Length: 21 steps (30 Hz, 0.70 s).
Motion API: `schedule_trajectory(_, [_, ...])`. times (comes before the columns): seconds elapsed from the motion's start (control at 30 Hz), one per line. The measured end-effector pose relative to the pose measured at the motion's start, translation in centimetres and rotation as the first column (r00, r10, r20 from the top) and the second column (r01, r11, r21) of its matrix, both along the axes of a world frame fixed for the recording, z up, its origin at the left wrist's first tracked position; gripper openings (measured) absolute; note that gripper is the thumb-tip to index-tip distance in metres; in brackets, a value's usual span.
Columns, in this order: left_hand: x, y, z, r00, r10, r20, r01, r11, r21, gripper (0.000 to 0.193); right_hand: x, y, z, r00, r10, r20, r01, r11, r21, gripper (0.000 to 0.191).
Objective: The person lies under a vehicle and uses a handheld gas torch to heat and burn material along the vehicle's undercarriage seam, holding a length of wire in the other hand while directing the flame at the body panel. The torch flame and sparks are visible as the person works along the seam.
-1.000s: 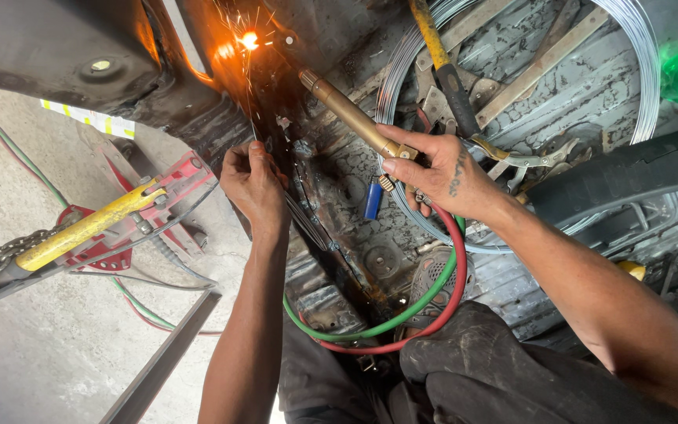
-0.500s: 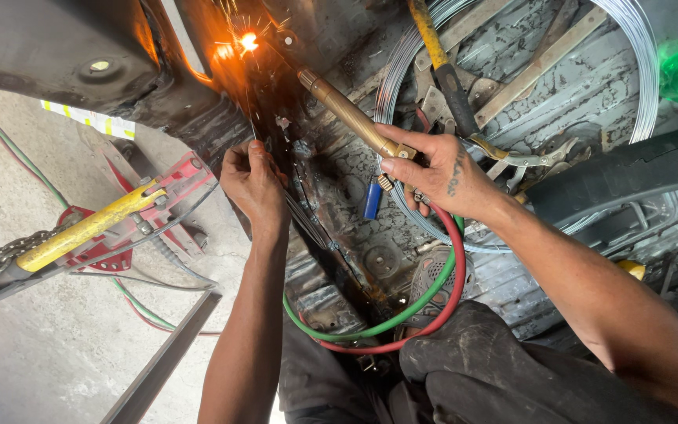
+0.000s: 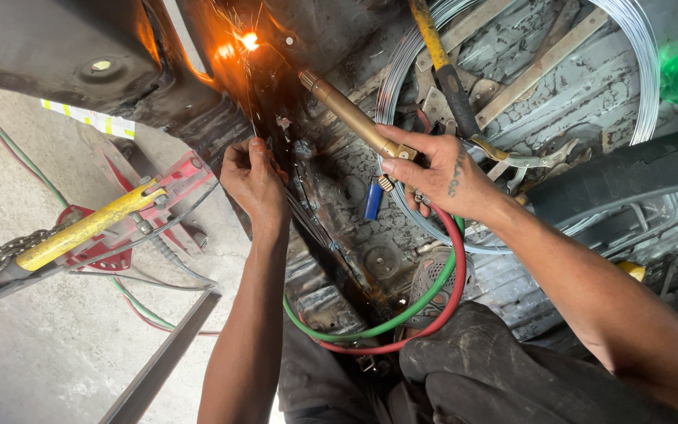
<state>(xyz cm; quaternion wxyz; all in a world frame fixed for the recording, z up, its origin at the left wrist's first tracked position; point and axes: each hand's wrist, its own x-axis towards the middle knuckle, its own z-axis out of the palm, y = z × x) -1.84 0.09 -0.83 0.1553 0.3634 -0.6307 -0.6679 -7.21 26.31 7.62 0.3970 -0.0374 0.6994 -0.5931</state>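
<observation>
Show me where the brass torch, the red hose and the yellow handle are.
brass torch (image 3: 348, 114), head view, middle of its tube
red hose (image 3: 455, 271), head view, its curved part
yellow handle (image 3: 88, 228), head view, middle of the bar

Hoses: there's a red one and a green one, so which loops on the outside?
The red hose runs on the outside of the curve below the right hand; the green hose sits just inside it.

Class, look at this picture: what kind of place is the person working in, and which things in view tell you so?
Most likely a vehicle repair or body workshop. The right hand holds a brass gas torch fed by red and green hoses, its flame sparking on rusty sheet metal. A coil of wire lies nearby.
</observation>
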Motion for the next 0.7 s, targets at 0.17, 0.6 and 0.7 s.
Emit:
schedule_trajectory(0.17, [-0.02,0.20,0.14,1.000,0.007,0.014,-0.007,1.000,0.010,0.020,-0.01,0.07,-0.05,1.000,0.001,0.004,-0.001,1.000,0.018,0.063])
schedule_trajectory(0.6, [0.22,0.06,0.09,0.999,-0.009,-0.036,0.009,1.000,0.014,0.022,0.10,0.22,-0.17,1.000,-0.002,0.012,0.002,1.000,-0.005,0.064])
schedule_trajectory(0.7, [0.17,0.03,-0.03,0.999,-0.019,-0.051,0.018,1.000,-0.012,0.023,0.06,0.18,-0.11,1.000,0.009,0.001,-0.009,1.000,0.017,0.064])
